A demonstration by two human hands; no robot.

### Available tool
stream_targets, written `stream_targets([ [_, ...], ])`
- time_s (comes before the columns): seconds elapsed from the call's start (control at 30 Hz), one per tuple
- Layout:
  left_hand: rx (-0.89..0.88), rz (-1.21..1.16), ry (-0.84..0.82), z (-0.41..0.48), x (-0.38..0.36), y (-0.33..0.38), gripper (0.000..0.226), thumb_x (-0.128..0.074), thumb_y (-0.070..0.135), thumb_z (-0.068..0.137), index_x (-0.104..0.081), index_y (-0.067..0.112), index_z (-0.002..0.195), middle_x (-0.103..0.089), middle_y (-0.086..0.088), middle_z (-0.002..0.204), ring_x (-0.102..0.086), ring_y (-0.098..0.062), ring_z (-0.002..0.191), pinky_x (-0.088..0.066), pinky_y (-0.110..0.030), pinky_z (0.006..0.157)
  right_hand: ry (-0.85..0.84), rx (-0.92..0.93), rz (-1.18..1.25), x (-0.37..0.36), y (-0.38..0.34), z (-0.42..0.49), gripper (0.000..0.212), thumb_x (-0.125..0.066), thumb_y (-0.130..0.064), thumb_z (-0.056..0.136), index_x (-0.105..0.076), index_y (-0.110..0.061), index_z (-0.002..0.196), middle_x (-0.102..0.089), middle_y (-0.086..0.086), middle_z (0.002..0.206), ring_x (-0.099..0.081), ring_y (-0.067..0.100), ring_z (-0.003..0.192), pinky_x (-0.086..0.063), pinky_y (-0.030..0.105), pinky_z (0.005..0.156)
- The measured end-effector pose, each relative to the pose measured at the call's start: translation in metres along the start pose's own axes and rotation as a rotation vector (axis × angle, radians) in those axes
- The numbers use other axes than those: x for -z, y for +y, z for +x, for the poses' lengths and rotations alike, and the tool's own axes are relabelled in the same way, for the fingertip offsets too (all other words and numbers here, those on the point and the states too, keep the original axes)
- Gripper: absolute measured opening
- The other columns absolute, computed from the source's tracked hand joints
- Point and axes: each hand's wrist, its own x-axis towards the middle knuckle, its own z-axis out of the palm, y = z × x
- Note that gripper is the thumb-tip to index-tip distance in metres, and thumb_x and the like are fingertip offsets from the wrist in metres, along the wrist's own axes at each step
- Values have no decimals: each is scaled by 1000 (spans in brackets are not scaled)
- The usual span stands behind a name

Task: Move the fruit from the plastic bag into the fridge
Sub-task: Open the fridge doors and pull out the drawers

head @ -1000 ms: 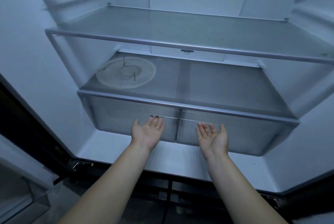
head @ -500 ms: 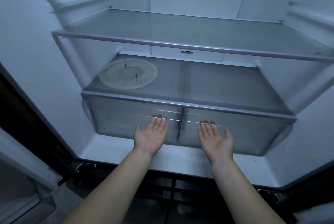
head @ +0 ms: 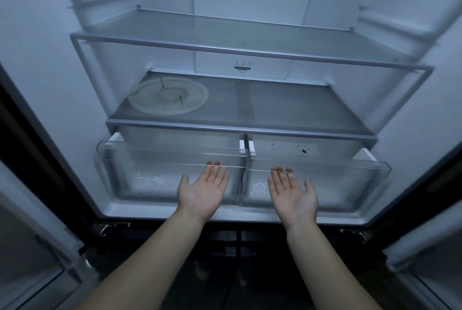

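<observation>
No fruit and no plastic bag were in view, so we couldn't place either. As far as we could see, nothing had gone into the fridge yet. We judged the step in hand to be drawer access, not loading.

The left hand and right hand were both palm-up, grip spread flat, fingers straight, pinching nothing. Fingertips sat at the front lip of the left crisper drawer and the right crisper drawer, one hand per drawer. Both drawers stood part-way out under the lower shelf. We couldn't tell whether the tips were hooked under the lip or just touching it.

Risks we flagged:
- Flat grip on a thin clear lip: if a drawer bound, the fingers could slip off and the hand jerk back.
- Each hand sat near its drawer's inner end, not mid-width: an off-centre pull could rack the drawer on its runners and jam it.
- We saw no stop: pulled too far, a drawer could tip off its runners.
- Both hands were busy and the bag wasn't in sight: fetching the fruit would leave the fridge standing open.
- A round translucent plate lay loose on the lower shelf's left half, above the left drawer: a jolt could shift it.
- We judged that fruit dropped onto the hard drawer floor would bruise.
</observation>
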Motion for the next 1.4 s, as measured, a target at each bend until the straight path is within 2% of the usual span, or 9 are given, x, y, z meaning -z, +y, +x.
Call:
stream_targets([
  [0.17, 37, 34, 5, -23, 16, 1, 70, -22, 56, 96, -55, -2, 119, -56, -20, 126, -43, -36, 129, -33, -47, 106, -1, 9, -8, 9, 2, -17, 53, -36, -44, 97, -47, -5, 131, -55, 15, 131, -50, 30, 122, -36, 43, 106],
  [0.33, 56, 56, 3, -35, 23, 1, 68, -23, 53, 97, -52, -2, 124, -54, -21, 128, -42, -37, 130, -33, -48, 106, 4, 21, 4, 16, 5, -36, 54, -37, -45, 97, -46, -4, 132, -55, 16, 131, -50, 30, 122, -37, 43, 106],
  [0.73, 78, 78, -42, -64, 49, -5, 61, -24, 49, 98, -52, 4, 128, -57, -20, 129, -49, -38, 123, -40, -48, 95, -28, 7, 58, 40, 10, -67, 48, -41, -35, 95, -48, -4, 131, -56, 17, 130, -53, 30, 117, -38, 43, 103],
  [0.8, 83, 70, -36, -67, 50, -4, 59, -24, 47, 99, -51, 4, 129, -58, -20, 128, -50, -38, 122, -41, -48, 95, -55, 6, 49, 44, 11, -72, 54, -57, -32, 85, -49, -4, 130, -56, 17, 130, -53, 30, 119, -39, 43, 102],
  [0.87, 73, 81, -23, -70, 52, -3, 56, -25, 45, 100, -51, 5, 129, -59, -19, 127, -51, -38, 121, -42, -47, 95, -94, 15, 45, 45, 11, -77, 87, -86, -26, 51, -52, -4, 127, -59, 17, 128, -54, 31, 118, -42, 43, 98],
  [0.93, 61, 84, -14, -76, 55, -4, 54, -25, 43, 100, -51, 7, 129, -60, -18, 126, -52, -38, 120, -41, -47, 96, -125, 13, 49, 46, 10, -75, 110, -94, -20, 24, -53, -4, 125, -61, 17, 124, -55, 31, 117, -43, 43, 96],
  [1.07, 65, 48, -25, -83, 58, -3, 53, -23, 40, 101, -52, 6, 129, -60, -19, 126, -51, -39, 121, -39, -47, 99, -124, 19, 56, 48, 13, -73, 115, -94, -17, 18, -54, -6, 125, -63, 16, 121, -58, 30, 114, -46, 42, 92],
  [1.27, 56, 58, -10, -84, 55, -6, 48, -23, 33, 101, -52, 7, 129, -61, -17, 123, -52, -40, 117, -40, -47, 99, -146, 44, 55, 53, 19, -76, 110, -93, -16, 22, -54, -7, 124, -62, 16, 124, -63, 29, 108, -53, 43, 87],
  [1.4, 60, 53, -1, -86, 49, -18, 43, -24, 30, 101, -50, 10, 129, -58, -19, 125, -53, -43, 115, -41, -49, 97, -133, 49, 43, 53, 18, -77, 112, -94, -19, 21, -54, -6, 124, -63, 16, 121, -62, 29, 111, -52, 42, 91],
])
